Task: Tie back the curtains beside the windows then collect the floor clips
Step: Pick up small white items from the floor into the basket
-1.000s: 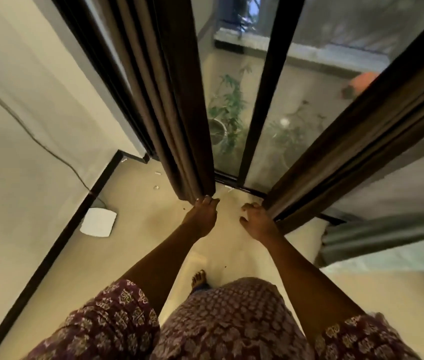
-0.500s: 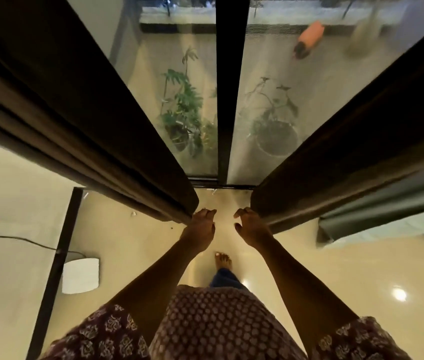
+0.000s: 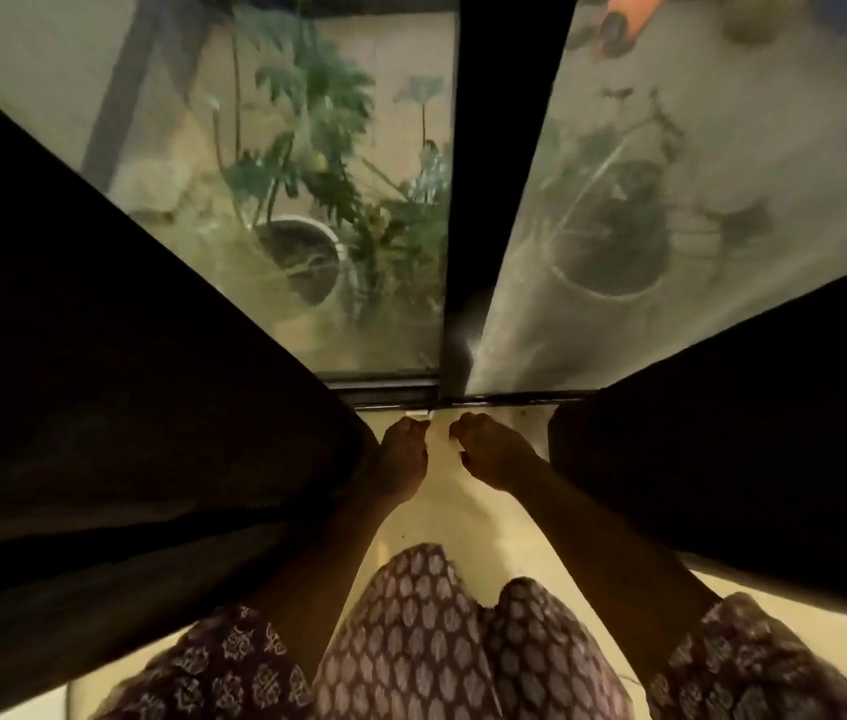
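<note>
Two dark brown curtains hang on either side of the gap, the left curtain [image 3: 151, 407] and the right curtain [image 3: 722, 433]. Both of my hands reach down between them toward the floor. My left hand [image 3: 403, 459] has loosely curled fingers, and its outer side is against the left curtain's edge. Its fingertips are at a small white clip [image 3: 418, 412] lying by the window's bottom track [image 3: 385, 394]. My right hand [image 3: 491, 454] is also loosely curled, a little apart from the right curtain. The blur hides whether it holds anything.
A black window frame post [image 3: 494, 174] splits the glass. Potted plants [image 3: 307, 252] stand outside behind it. Cream floor tile [image 3: 442, 517] shows between my arms, and my patterned clothing fills the bottom of the view.
My view has moved closer to the window and tilted down. Both hands have moved forward to the bottom track, and the curtains now sit wider apart on each side.
</note>
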